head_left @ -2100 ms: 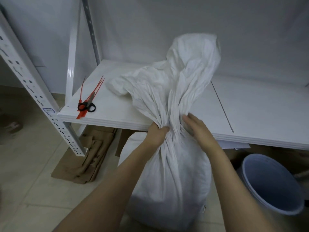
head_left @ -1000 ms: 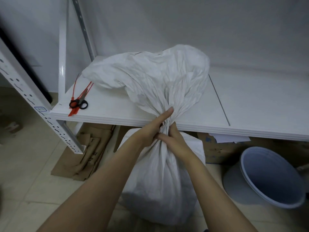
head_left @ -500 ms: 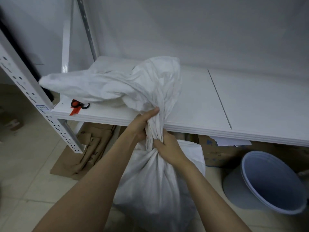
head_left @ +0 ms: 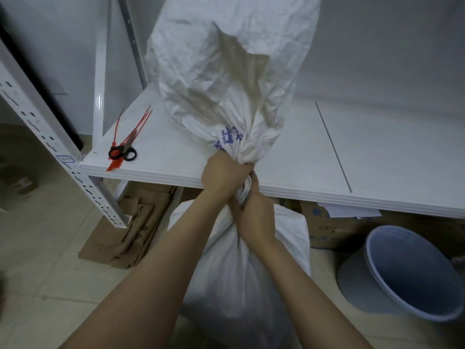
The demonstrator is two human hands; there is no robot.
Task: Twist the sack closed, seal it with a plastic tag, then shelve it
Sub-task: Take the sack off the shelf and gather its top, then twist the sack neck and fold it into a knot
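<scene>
Two hands stacked on sack neck: left hand (head_left: pixel 224 176) fisted above, right hand (head_left: pixel 255 215) clenched just below. Half second ago loose top flopped left over shelf edge; now flung upright, billowing above fists. Neck ropier, so twist nearly tight enough to seal. Sack (head_left: pixel 241 273) stands on floor under hands, against shelf (head_left: pixel 314 157) front. Red plastic tags (head_left: pixel 130 132) wait untouched beside scissors (head_left: pixel 123 152), left on shelf.
</scene>
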